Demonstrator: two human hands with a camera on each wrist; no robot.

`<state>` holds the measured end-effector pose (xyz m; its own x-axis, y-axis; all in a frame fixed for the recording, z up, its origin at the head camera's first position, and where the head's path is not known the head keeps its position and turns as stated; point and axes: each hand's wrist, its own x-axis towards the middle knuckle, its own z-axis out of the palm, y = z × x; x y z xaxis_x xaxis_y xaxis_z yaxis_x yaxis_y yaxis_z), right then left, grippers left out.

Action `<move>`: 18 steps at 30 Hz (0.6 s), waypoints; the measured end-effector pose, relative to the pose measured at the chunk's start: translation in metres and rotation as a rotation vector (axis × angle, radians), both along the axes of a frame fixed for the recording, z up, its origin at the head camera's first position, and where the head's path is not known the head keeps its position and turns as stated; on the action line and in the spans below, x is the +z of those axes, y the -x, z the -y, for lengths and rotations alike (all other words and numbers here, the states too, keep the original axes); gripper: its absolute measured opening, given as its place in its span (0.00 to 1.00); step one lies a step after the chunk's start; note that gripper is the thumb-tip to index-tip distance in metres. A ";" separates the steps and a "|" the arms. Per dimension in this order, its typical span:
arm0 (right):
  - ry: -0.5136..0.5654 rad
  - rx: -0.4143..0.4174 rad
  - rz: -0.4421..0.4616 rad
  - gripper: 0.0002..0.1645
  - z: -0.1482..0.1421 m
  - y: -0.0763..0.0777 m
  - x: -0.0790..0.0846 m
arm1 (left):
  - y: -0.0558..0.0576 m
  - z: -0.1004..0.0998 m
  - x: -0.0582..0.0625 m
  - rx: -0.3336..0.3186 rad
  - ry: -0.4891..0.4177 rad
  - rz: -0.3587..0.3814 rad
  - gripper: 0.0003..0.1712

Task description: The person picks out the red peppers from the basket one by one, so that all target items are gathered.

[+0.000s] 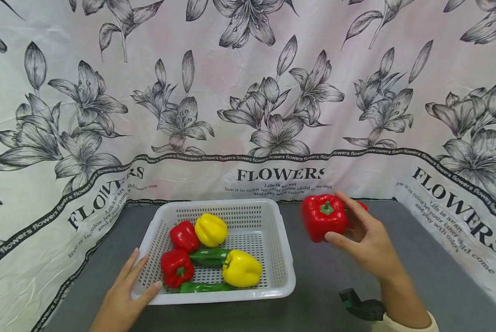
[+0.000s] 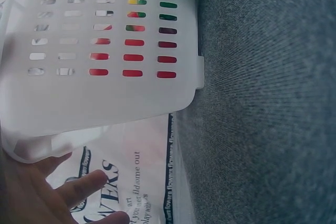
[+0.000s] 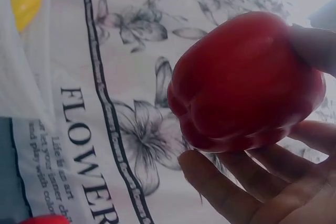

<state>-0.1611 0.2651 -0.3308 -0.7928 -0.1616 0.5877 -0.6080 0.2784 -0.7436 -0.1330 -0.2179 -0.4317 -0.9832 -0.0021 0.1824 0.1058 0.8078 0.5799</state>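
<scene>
The left hand (image 1: 124, 289), fingers spread at lower left, rests by a basket (image 1: 288, 276) already holding six peppers (image 1: 208, 257); outside, centre right, the right hand (image 1: 368, 240) grips a red pepper (image 1: 319, 222), another red item (image 1: 363, 206) behind.

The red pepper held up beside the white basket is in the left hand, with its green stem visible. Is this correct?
Wrong hand: the head view shows the red pepper held up beside the white basket in the right hand, its green stem visible.
</scene>
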 end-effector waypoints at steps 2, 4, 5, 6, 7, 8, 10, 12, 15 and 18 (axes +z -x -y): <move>0.016 -0.005 -0.006 0.51 -0.007 0.000 0.001 | -0.001 0.000 0.001 0.001 0.001 0.005 0.45; 0.062 0.028 -0.018 0.51 -0.014 0.002 0.003 | -0.001 0.000 0.001 0.004 -0.002 0.010 0.45; 0.090 0.048 -0.022 0.50 -0.018 0.002 0.004 | -0.001 -0.001 0.002 0.006 -0.003 0.014 0.45; 0.117 0.064 -0.027 0.50 -0.021 0.003 0.004 | 0.000 -0.002 0.002 0.009 -0.003 0.017 0.45; 0.139 0.079 -0.032 0.50 -0.025 0.004 0.005 | 0.000 -0.003 0.002 0.011 -0.003 0.021 0.45; 0.163 0.099 -0.037 0.50 -0.029 0.004 0.005 | 0.000 -0.004 0.002 0.012 -0.004 0.021 0.45; 0.195 0.109 -0.048 0.50 -0.036 0.006 0.004 | 0.000 -0.004 0.002 0.011 -0.005 0.019 0.45; 0.210 0.107 -0.052 0.50 -0.042 0.006 0.003 | 0.000 -0.004 0.001 0.009 -0.003 0.013 0.45; 0.217 0.099 -0.044 0.50 -0.050 0.007 -0.001 | 0.000 -0.003 0.001 0.006 0.000 0.004 0.45; 0.210 0.075 -0.029 0.50 -0.058 0.008 -0.005 | -0.001 -0.001 0.001 0.007 0.004 0.007 0.45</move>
<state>-0.1693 0.3235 -0.3354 -0.7654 -0.0912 0.6371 -0.6432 0.0727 -0.7623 -0.1324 -0.2170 -0.4311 -0.9844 -0.0088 0.1758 0.0959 0.8108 0.5774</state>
